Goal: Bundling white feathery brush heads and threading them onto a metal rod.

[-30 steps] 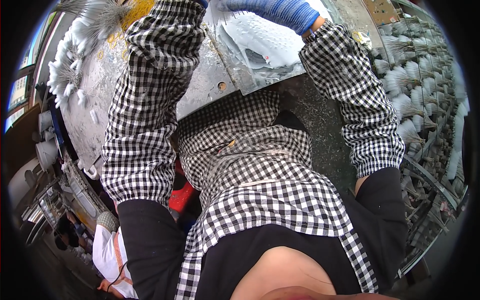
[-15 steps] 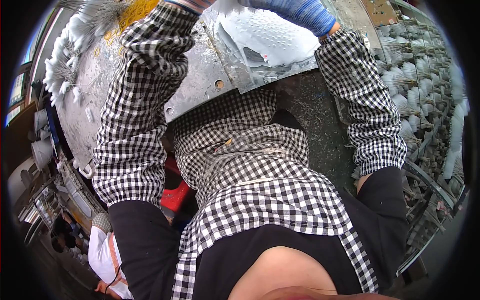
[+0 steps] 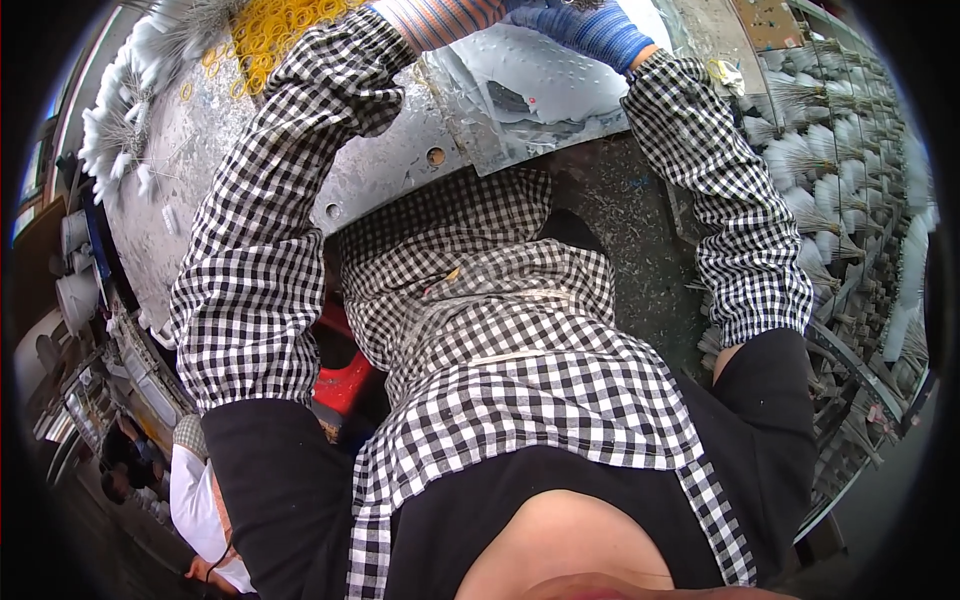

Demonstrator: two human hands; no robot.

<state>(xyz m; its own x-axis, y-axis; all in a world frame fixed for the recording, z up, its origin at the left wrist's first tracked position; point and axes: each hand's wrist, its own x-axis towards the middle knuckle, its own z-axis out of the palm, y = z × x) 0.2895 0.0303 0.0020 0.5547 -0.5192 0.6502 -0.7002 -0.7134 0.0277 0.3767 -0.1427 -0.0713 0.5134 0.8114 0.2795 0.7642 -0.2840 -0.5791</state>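
At the upper edge my left hand (image 3: 447, 20), in an orange, white and blue striped knit glove, meets my right hand (image 3: 590, 32), in a blue knit glove. Both look closed, with the fingertips partly cut off by the edge of the picture. A small patch of dark grey, wiry material (image 3: 586, 4) shows at the top of the right hand; the rest of what they hold is out of view. Beneath them, a smooth white coating (image 3: 570, 85) with small bumps spreads over a flat plate (image 3: 530, 148) on the metal worktable (image 3: 390, 175).
Yellow rubber bands (image 3: 285, 40) lie heaped beyond my left sleeve. White-tipped wire bundles (image 3: 115, 135) line the table's left side. More bundles (image 3: 825, 165) fill a rack on the right. A red stool (image 3: 345, 385) stands below the table. A person in white (image 3: 195, 505) is at lower left.
My left hand has come lower and to the right, so more of its glove shows. The right hand has shifted slightly left. More yellow rubber bands are visible, and less of the white coating.
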